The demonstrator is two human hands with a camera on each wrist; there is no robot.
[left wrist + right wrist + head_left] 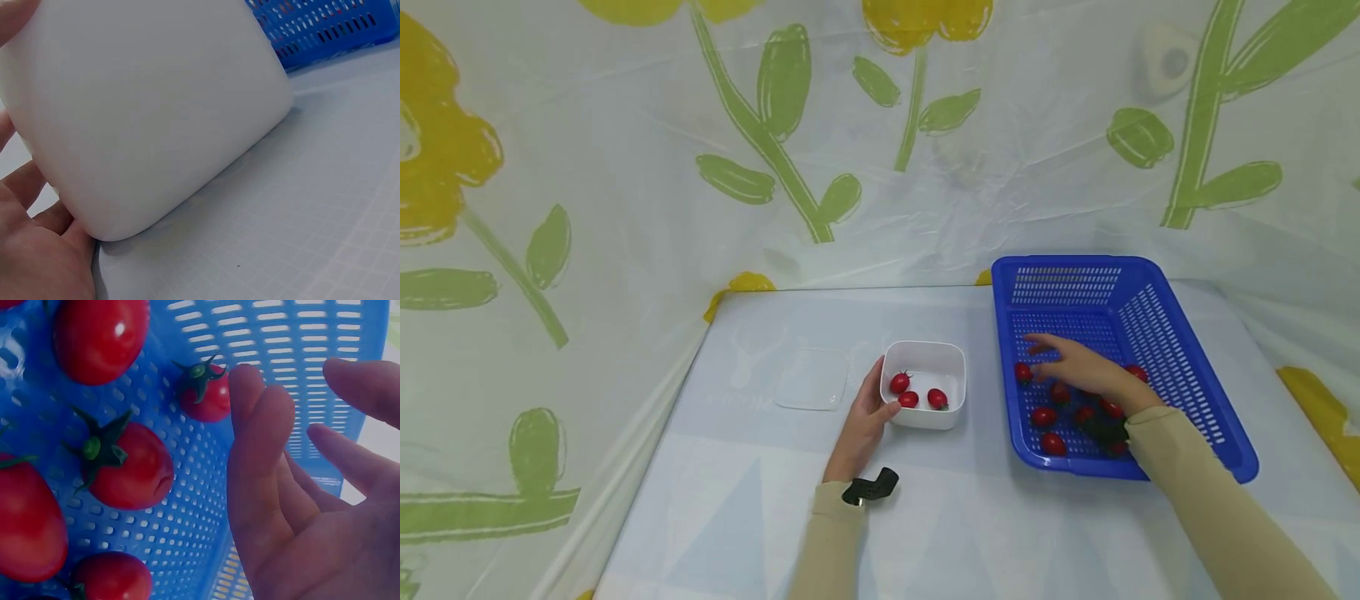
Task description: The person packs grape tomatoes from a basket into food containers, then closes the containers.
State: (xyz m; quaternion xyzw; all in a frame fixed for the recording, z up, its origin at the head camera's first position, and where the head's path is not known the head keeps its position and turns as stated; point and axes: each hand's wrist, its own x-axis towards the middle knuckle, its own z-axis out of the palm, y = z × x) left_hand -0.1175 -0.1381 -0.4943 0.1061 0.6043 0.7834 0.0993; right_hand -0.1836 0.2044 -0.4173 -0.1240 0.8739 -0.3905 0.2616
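My left hand (862, 423) grips the left side of a square white plastic container (925, 419), thumb at the near rim and fingers along its wall. Inside it lie three cherry tomatoes (937, 398), red with green stems. In the left wrist view, the container's smooth wall (156, 119) fills much of the picture. My right hand (1086, 367) is over a blue perforated basket (1157, 367), fingers apart, holding nothing. Several tomatoes lie in the basket; in the right wrist view, one tomato (206, 394) with a green stem sits just beside the fingertips.
A clear flat lid (811, 380) lies on the pale table (715, 500), left of the container. Behind the table hangs a white cloth (647, 167) printed with flowers. The basket's raised walls surround my right hand.
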